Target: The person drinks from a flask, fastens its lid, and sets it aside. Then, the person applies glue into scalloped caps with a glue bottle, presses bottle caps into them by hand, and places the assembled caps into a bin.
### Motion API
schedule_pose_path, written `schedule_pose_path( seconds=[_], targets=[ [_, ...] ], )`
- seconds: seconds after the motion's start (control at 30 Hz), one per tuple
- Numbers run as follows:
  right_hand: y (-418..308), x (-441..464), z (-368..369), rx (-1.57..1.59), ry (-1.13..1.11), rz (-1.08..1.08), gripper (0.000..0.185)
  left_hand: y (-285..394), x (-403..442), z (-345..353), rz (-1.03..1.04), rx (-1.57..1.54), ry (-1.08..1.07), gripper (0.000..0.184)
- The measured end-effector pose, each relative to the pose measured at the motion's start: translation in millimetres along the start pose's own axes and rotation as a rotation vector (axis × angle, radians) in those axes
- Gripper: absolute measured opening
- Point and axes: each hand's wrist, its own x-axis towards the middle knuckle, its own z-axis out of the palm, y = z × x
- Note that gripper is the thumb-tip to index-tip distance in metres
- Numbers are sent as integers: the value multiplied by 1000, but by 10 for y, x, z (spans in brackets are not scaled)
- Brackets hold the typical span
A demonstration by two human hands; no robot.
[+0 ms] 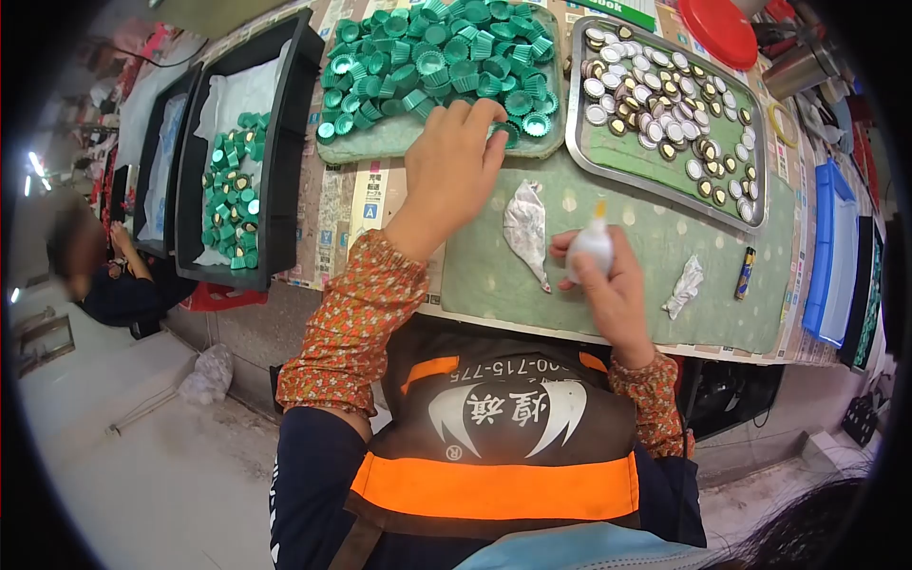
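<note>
My left hand (pixel 451 166) reaches over the front edge of a tray (pixel 380 148) heaped with green fluted caps (pixel 456 71). Its fingers are closed around a green cap (pixel 511 133) at the tray's near right corner, partly hidden by the thumb and fingertips. In my right hand (pixel 613 285) is a small white squeeze bottle (pixel 591 249) with its yellowish nozzle pointing up. A crumpled white wrapped bundle (pixel 525 228) lies on the green mat (pixel 484 285) between my hands. To the right, a metal tray (pixel 578 142) holds many small round pieces (pixel 665 104), some white-faced and some gold.
A black bin (pixel 290 142) at left contains green caps with gold pieces. A crumpled white scrap (pixel 684 287) and a dark marker-like stick (pixel 746 274) lie on the mat's right. Beyond stand a blue bin (pixel 826 256) and a red lid (pixel 719 30). Another person (pixel 119 275) sits at far left.
</note>
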Motion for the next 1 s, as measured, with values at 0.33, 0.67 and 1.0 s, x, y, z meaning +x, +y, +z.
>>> schedule_pose_path(
  seconds=[0.33, 0.67, 1.0],
  targets=[
    [66, -115, 105, -31, -145, 145, 30, -62, 5, 215, -40, -134, -51, 24],
    [-183, 63, -82, -25, 124, -1, 32, 216, -222, -56, -313, -798, -114, 17],
    [-122, 114, 109, 76, 31, 69, 40, 572, -771, -238, -231, -722, -325, 23]
  ],
)
